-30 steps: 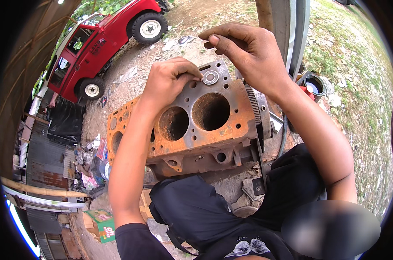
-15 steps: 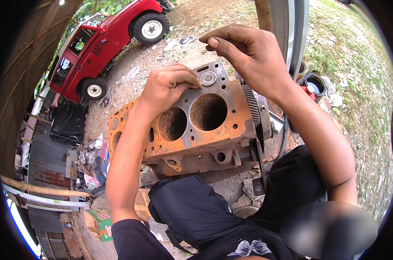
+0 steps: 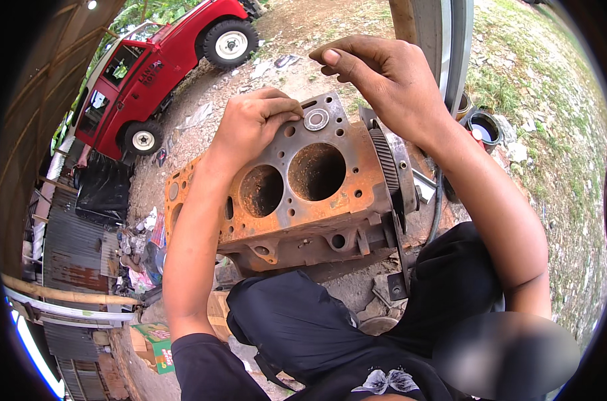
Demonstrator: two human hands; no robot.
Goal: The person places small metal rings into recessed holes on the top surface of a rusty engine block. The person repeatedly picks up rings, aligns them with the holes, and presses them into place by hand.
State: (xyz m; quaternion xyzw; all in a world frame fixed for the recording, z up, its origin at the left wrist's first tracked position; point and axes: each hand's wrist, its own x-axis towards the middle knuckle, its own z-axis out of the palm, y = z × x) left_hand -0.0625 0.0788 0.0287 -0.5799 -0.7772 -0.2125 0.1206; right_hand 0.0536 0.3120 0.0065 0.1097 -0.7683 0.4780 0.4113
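Note:
A rusty engine block [image 3: 337,200] lies in front of me with its flat top face up, showing large round cylinder bores and smaller holes. On its far right part sits a round grey metal ring-shaped piece [image 3: 316,119]. My left hand [image 3: 250,127] is closed in a pinch at the block's far edge, its fingertips just left of that piece; anything between them is hidden. My right hand [image 3: 390,83] is raised above the block's far right corner, thumb and fingers curled together in a pinch. What it holds, if anything, cannot be made out.
A toothed gear wheel [image 3: 386,160] is on the block's right end. Beyond are a metal post [image 3: 444,47], a black bucket [image 3: 484,127] and a red off-road vehicle [image 3: 143,73]. A green carton [image 3: 158,347] and corrugated sheets [image 3: 76,240] lie to the left.
My left fingertips have shifted a little farther from me, from the ring-shaped piece's near left side to its far left side. My right hand stays raised, nearly in place.

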